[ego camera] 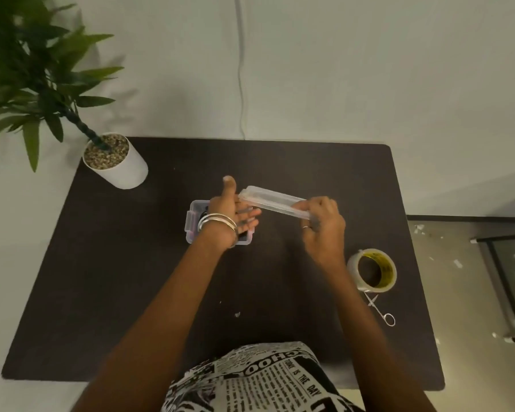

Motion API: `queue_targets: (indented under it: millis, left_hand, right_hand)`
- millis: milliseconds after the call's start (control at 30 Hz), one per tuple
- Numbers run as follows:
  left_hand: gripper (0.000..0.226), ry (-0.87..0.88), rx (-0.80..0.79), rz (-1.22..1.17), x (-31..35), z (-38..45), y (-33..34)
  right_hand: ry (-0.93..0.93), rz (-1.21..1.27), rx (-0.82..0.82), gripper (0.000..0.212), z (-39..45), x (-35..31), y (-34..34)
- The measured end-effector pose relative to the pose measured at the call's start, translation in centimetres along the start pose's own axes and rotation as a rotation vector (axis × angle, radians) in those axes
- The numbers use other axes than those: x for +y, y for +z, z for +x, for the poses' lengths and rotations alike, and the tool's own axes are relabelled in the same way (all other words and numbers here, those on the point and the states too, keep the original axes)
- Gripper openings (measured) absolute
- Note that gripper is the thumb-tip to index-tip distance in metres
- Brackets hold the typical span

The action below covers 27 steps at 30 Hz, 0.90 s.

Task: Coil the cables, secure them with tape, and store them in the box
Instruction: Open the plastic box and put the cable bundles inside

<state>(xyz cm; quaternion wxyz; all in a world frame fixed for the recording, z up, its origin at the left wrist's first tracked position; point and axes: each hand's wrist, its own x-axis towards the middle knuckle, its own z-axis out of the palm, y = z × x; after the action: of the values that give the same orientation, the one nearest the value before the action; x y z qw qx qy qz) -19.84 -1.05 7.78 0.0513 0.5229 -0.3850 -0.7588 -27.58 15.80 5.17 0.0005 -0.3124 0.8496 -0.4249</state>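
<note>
A small clear plastic box (192, 223) with purple latches sits mid-table, dark cable coils inside it, mostly hidden by my left hand. My left hand (231, 211) hovers over the box, fingers straight and thumb up, its fingertips touching the near end of the clear lid (269, 199). My right hand (320, 223) grips the lid's right end and holds it tilted above the table, just right of the box.
A roll of clear tape (372, 270) stands at the right, with small scissors (381, 310) just in front of it. A potted plant (115, 160) occupies the table's far left corner. The dark table (131, 292) ends close to my body.
</note>
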Motion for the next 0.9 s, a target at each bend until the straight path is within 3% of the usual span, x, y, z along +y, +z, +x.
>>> queue_targets:
  millis: [67, 133, 333, 400, 500, 667, 900]
  left_hand:
    - [0.041, 0.007, 0.061, -0.022, 1.1, 0.1, -2.2]
    - [0.023, 0.027, 0.088, 0.037, 1.4, 0.2, -4.0]
    - [0.015, 0.162, 0.152, 0.304, 0.0, 0.6, -9.0]
    - [0.026, 0.224, 0.193, 0.438, -0.5, 1.1, -10.2]
    - [0.034, 0.333, 0.258, 0.621, -0.5, 1.3, -11.3]
    - [0.023, 0.458, 0.335, 0.849, -0.4, 2.1, -12.0]
    - [0.024, 0.443, 0.382, 1.056, -1.4, 5.8, -13.8]
  right_hand:
    - [-0.092, 0.002, -0.042, 0.039, -0.5, -0.7, 1.4]
    - [-0.061, 0.064, -0.119, 0.039, -0.8, -1.2, 2.6]
    - [0.444, 0.61, -0.27, 0.053, -1.7, -2.4, 5.1]
    - [0.557, 0.705, -0.312, 0.045, -1.7, -2.8, 5.4]
    - [0.548, 0.542, -0.296, 0.041, -1.7, -3.0, 6.8]
    - [0.552, 0.24, -0.226, 0.035, -1.4, -3.7, 9.3]
    - [0.424, -0.103, -0.235, 0.012, -0.8, -3.1, 12.6]
